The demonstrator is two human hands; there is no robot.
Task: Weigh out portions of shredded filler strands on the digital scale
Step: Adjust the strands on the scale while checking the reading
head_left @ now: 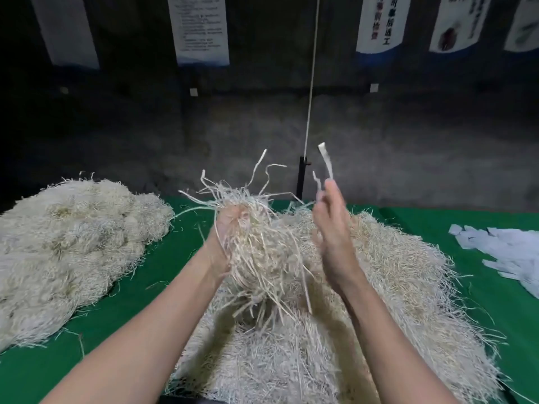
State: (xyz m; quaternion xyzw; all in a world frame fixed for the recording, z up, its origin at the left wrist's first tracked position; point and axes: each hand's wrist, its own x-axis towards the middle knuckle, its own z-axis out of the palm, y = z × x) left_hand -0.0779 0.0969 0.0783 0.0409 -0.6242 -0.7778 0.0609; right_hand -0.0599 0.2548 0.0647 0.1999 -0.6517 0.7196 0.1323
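Left hand [233, 228] grips a bunch [262, 252] lifted off the pile [379, 272]; right hand [329, 228] pinches stray strands [325, 158]; no scale visible, so weighing seems still ahead.

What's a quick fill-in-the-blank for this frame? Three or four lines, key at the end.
1. The right hand pinches a few strands; the big bundle is gripped by the ____ hand.
2. The table cover is ____.
3. The white paper slips lie on the table's ____ side.
4. The second heap lies to the ____ of the central heap.
Missing words: left; green; right; left.
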